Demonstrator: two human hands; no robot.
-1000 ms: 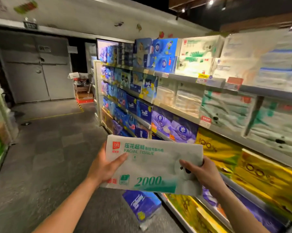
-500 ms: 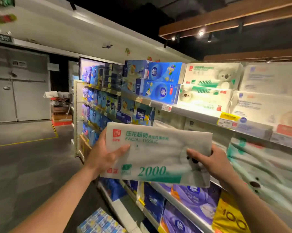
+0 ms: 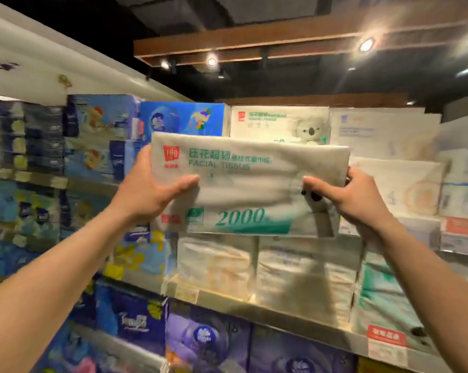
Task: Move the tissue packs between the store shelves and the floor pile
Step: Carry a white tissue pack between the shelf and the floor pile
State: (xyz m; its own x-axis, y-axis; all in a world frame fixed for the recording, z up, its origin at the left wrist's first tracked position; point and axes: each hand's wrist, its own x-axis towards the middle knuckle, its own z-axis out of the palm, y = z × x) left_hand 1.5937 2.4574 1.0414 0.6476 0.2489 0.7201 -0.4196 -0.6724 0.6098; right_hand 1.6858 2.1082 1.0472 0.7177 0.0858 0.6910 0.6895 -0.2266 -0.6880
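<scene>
Change: the tissue pack (image 3: 249, 184) has been lifted from below the top shelf to level with it, and the view has been tilted upward.
Item: one white-and-green facial tissue pack marked "2000", its printed face turned to the camera and its long side nearly level.
Location: held in the air just in front of the top shelf, overlapping the lower part of a matching koala pack (image 3: 278, 122). No contact with the shelf can be made out.
Grip, left hand (image 3: 149, 189): the left end is grasped, with the thumb laid across the front and the fingers hidden behind.
Grip, right hand (image 3: 354, 200): the right end is grasped in the same way.
Neighbours: a blue pack (image 3: 181, 118) stands left of the koala pack, and white packs (image 3: 397, 184) stand to the right.
Floor pile: not in view.
Step in hand: judged to be shelving, with the pack brought up but not yet placed.
Next move: the pack is to be pushed forward and set among the matching stock. The slot is hidden behind it, so the fit cannot be judged. Both grips are best kept until the weight is taken by the shelf.
</scene>
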